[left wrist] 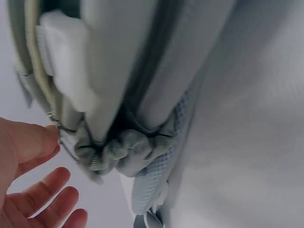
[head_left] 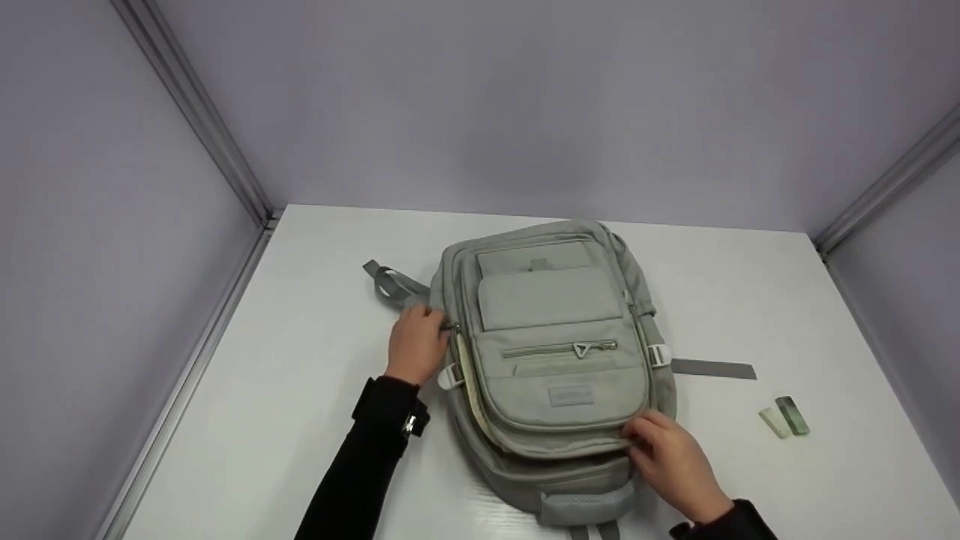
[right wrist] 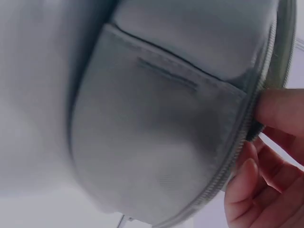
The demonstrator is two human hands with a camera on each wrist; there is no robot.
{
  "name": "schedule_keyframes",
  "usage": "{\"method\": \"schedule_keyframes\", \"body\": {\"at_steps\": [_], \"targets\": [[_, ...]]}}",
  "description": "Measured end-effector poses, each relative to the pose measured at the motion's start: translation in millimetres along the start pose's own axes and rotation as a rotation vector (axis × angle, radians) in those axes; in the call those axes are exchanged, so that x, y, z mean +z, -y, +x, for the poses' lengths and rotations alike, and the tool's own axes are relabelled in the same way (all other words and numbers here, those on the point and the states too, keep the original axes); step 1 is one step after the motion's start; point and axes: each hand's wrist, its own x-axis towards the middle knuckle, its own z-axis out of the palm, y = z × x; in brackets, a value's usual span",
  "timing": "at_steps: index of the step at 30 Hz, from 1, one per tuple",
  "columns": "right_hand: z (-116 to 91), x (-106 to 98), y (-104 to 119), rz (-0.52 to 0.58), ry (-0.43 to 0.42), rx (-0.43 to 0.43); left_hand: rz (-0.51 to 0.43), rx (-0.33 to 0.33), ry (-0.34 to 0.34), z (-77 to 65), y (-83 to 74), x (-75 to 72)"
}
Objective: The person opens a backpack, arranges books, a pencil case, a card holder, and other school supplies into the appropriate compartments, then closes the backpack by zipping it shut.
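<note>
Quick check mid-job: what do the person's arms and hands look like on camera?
Both the left hand and right hand are ungloved. The left sleeve is black, with a small shiny piece near the cuff. The right sleeve is black too, mostly out of frame.
</note>
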Motion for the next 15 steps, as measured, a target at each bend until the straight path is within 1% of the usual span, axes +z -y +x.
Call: {"method": "schedule_keyframes", "body": {"at_steps": [3, 5, 6, 9, 11, 13, 15], "targets": [[-0.8, 5.1, -1.1, 0.017, -0.021, -0.01, 0.02, 0.017, -0.039, -0.6, 1.9, 4.4], [-1.2, 7.7, -1.6, 0.022, -0.034, -0.01, 0.019, 0.038, -0.064, -3.9, 1.4, 5.1], [-1.5, 8.7, -1.9, 0.023, -0.041, -0.009, 0.016, 0.047, -0.066, -6.0, 0.7, 5.0], [-1.7, 11.1, -1.9, 0.023, -0.059, -0.001, 0.009, 0.061, -0.046, -13.2, -2.8, 2.4], [-2.0, 12.1, -1.4, 0.018, -0.065, 0.008, 0.0, 0.057, -0.016, -18.8, -6.0, 0.2], [-2.5, 12.8, -0.7, 0.014, -0.058, 0.022, -0.025, 0.059, 0.004, -24.2, -9.3, -2.1], [-2.9, 13.4, -0.1, 0.015, -0.045, 0.041, -0.074, 0.066, 0.02, -30.0, -12.7, -4.6]]}}
